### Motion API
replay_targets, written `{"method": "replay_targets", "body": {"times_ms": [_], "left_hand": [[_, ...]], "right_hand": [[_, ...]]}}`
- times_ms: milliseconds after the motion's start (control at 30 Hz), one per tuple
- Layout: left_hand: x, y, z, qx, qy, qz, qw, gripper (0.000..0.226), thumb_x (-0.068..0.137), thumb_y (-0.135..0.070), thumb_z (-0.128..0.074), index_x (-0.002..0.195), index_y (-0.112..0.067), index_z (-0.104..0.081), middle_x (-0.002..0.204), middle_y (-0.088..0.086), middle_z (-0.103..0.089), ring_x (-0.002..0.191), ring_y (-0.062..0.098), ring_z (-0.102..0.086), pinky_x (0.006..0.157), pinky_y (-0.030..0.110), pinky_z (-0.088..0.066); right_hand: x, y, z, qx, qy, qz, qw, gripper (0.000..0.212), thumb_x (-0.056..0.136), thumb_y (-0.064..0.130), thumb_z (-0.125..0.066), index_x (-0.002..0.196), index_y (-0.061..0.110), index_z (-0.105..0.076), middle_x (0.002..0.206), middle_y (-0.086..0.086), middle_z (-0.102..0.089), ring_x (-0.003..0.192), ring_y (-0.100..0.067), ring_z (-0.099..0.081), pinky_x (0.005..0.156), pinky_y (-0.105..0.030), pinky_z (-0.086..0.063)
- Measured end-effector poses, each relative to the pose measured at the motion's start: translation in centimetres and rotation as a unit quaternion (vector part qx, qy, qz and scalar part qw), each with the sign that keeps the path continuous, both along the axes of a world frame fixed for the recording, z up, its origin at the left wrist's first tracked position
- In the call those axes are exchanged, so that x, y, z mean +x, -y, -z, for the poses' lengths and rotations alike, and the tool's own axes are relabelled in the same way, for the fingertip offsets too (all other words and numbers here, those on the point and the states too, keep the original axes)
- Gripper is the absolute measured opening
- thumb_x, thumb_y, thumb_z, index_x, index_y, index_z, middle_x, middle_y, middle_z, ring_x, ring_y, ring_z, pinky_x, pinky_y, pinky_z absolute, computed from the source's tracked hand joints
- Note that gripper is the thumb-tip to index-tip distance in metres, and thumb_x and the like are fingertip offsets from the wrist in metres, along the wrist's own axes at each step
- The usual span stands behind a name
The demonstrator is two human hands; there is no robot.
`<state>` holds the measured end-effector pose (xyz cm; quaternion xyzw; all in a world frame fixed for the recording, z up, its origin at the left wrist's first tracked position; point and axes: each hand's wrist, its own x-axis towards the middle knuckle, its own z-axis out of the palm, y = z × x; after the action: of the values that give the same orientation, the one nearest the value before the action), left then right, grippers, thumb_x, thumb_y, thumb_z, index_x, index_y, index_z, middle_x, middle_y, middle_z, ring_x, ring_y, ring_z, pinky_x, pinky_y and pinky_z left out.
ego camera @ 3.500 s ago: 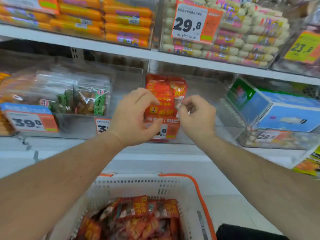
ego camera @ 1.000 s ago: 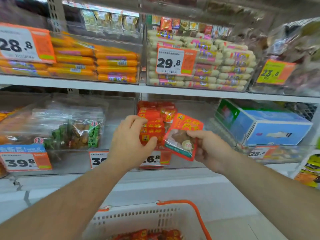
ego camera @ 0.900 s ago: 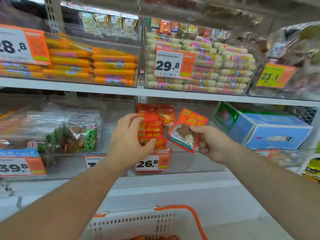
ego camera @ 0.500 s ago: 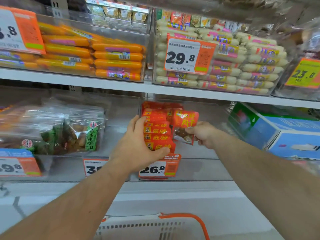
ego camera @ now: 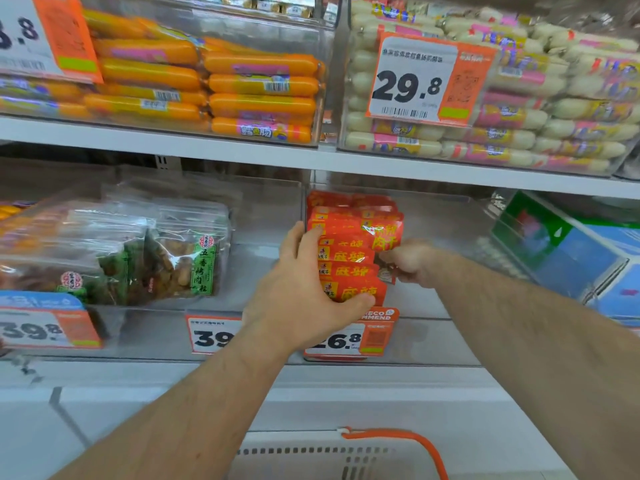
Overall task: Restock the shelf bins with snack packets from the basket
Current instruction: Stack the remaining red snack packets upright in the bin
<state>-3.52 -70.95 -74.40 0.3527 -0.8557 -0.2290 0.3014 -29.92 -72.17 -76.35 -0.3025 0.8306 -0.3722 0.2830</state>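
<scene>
— What's the right hand (ego camera: 410,263) doing?
— Its grip pinches one red packet (ego camera: 384,237) by the bottom edge, sliding it in beside the red stack (ego camera: 346,258) in the clear bin (ego camera: 446,220).
— And the left hand (ego camera: 304,289)?
— Fingers and thumb curl round the stack so it won't tip.
— Which way is the packet?
— Standing tall, front facing us, I think.
</scene>
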Motion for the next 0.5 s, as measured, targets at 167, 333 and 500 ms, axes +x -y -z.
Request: {"method": "replay_targets", "body": {"times_ms": [167,333,500], "left_hand": [[-0.1,0.1,0.1,-0.004,0.004,0.001,1.0,0.107,0.063,-0.075,-0.067,0.148,-0.034,-0.016,0.157,-0.022,-0.002,0.131,0.017,-0.046,0.1,0.036,-0.046],[-0.1,-0.1,-0.1,-0.006,0.007,0.0,1.0,0.106,0.064,-0.074,-0.067,0.148,-0.034,-0.016,0.158,-0.021,-0.002,0.131,0.017,-0.046,0.101,0.039,-0.046],[-0.1,-0.2,-0.2,-0.008,0.011,0.002,1.0,0.104,0.068,-0.073,-0.066,0.149,-0.032,-0.015,0.158,-0.019,-0.004,0.131,0.017,-0.045,0.1,0.038,-0.046]], "right_hand": [[0.1,0.0,0.2,-0.006,-0.021,-0.013,1.0,0.01,0.095,0.021,-0.061,0.098,0.012,-0.064,0.095,-0.012,-0.07,0.075,-0.02,-0.063,0.061,-0.028,-0.048],[-0.1,-0.4,0.3,-0.016,-0.005,0.005,1.0,0.027,0.09,0.024,-0.069,0.105,0.002,-0.066,0.101,-0.018,-0.072,0.077,-0.023,-0.064,0.065,-0.031,-0.05],[0.0,-1.0,-0.4,-0.018,-0.005,0.027,0.999,0.027,0.087,0.027,-0.074,0.101,0.005,-0.065,0.092,-0.01,-0.067,0.073,-0.017,-0.058,0.065,-0.029,-0.048]]}}
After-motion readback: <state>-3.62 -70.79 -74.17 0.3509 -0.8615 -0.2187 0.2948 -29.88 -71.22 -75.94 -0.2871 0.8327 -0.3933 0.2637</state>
